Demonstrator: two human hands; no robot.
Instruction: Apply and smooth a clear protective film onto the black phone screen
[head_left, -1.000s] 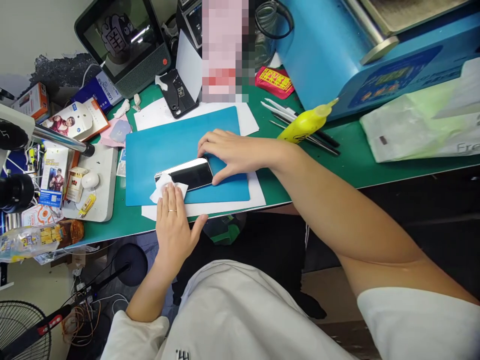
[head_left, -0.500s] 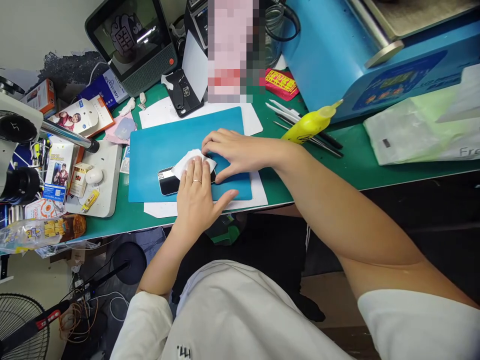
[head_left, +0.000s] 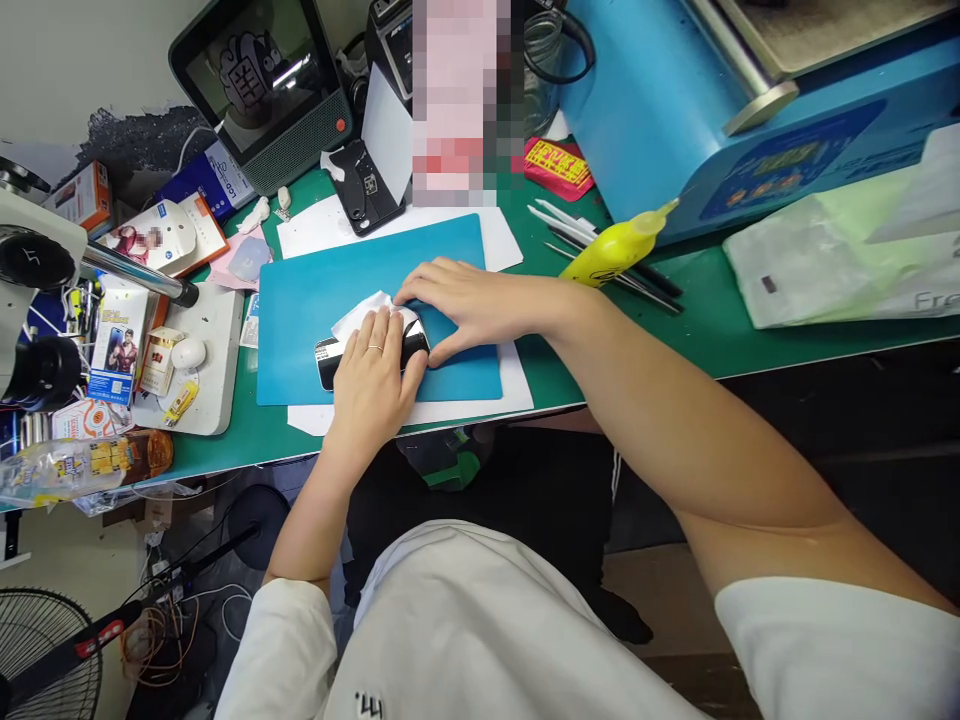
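A black phone [head_left: 327, 361] lies flat on a blue mat [head_left: 315, 290] on the green desk. My left hand [head_left: 371, 375] rests over the phone, fingers together, pressing a white cloth [head_left: 356, 313] onto its screen. My right hand [head_left: 457, 300] holds the phone's right end with thumb and fingers curled round it. Most of the phone is hidden under the left hand and the cloth.
A yellow squeeze bottle [head_left: 615, 248] and thin tools [head_left: 562, 220] lie right of the mat, before a blue machine [head_left: 720, 100]. A small monitor [head_left: 259, 85] stands at the back. A microscope arm [head_left: 97, 265], small boxes and a white pad [head_left: 210, 350] crowd the left.
My left hand slid the white cloth along the phone from its left end toward the right end, then slightly back. The right hand kept its hold.
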